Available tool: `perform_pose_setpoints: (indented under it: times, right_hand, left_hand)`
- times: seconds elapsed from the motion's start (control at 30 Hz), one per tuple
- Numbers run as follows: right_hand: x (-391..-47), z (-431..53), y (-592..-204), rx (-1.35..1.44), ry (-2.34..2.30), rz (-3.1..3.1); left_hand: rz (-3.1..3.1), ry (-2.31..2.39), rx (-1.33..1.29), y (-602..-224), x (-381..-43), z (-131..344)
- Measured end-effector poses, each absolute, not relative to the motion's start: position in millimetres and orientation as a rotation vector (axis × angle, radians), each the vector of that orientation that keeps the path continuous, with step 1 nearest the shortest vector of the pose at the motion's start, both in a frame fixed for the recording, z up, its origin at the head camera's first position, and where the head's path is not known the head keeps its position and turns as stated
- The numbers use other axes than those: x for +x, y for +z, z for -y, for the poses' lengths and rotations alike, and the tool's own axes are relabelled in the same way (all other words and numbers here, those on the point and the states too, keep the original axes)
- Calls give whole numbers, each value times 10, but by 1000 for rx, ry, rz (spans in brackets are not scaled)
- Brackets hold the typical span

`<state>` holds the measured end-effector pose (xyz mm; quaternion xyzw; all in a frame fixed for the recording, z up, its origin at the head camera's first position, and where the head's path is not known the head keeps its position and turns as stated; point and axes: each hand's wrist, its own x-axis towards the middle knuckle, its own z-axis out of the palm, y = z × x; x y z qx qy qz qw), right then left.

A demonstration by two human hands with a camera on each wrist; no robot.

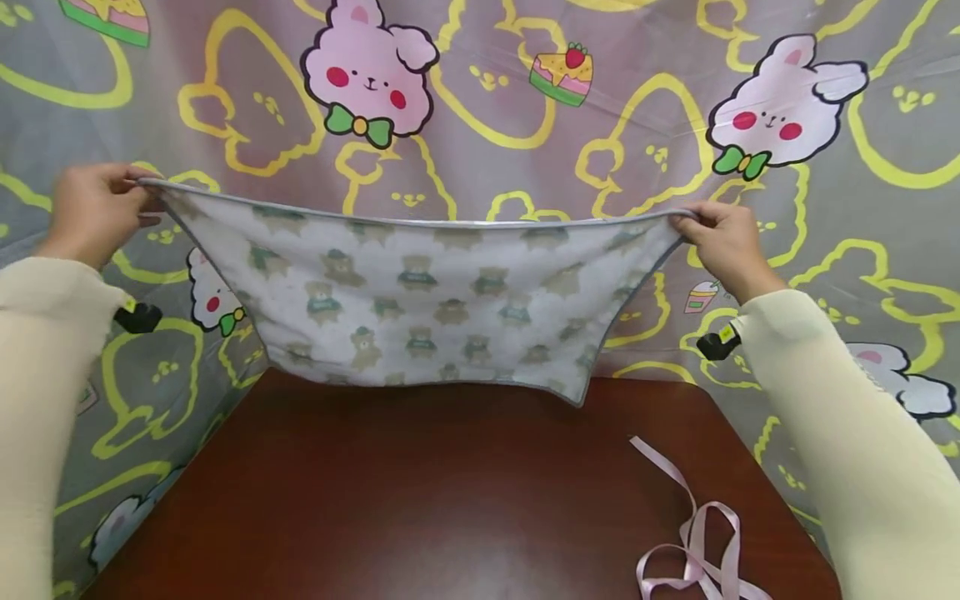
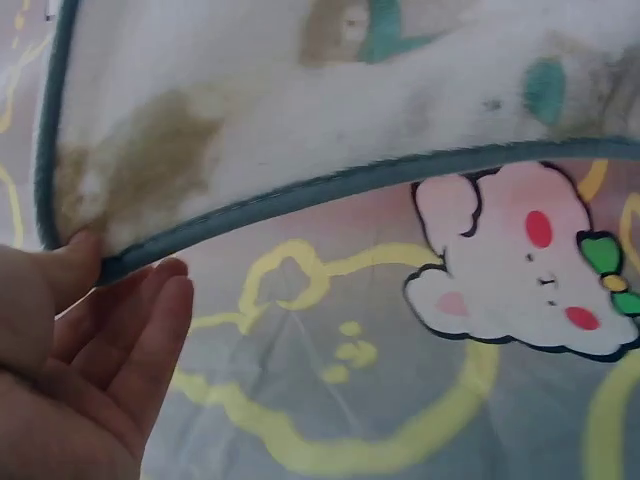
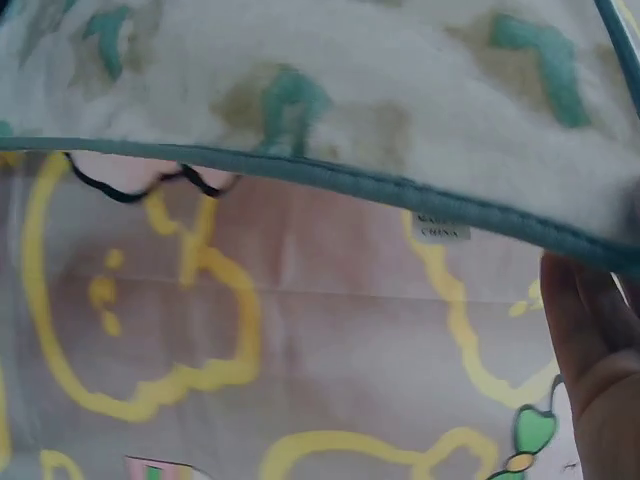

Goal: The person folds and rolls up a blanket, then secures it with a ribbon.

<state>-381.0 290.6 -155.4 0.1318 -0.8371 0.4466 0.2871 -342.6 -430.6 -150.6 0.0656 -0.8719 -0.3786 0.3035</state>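
A white cloth (image 1: 420,292) printed with teddy bears and edged in grey-blue hangs stretched between both hands above the table's far side. My left hand (image 1: 97,210) pinches its upper left corner between thumb and fingers. At the upper right corner, my right hand (image 1: 726,243) pinches the edge. The top edge sags slightly, and the lower right corner droops toward the table. In the left wrist view the cloth's trim (image 2: 300,200) runs out from the fingertips. A small tag (image 3: 441,227) with print reading "CHINA" shows at the edge in the right wrist view.
A pink ribbon (image 1: 693,533) lies loosely looped on the dark brown table (image 1: 420,492), at the front right. Behind and around the table hangs a curtain (image 1: 495,108) printed with rabbits, yellow outlined figures and cakes.
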Motion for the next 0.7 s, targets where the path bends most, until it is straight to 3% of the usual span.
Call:
perform_pose_setpoints:
  times: [0.23, 0.5, 0.7]
  right_hand:
    - [-3455, -3072, -1972, 479, 1284, 2285]
    - [-2963, -3229, -2393, 659, 1285, 2415]
    - [-2706, -3320, -2734, 993, 1367, 2476]
  left_hand:
    - [2391, -1061, 103, -2004, -3145, 4460]
    - [2226, -1496, -147, -2618, -2741, 4631]
    - [1930, -1837, -281, -2992, -2441, 4714]
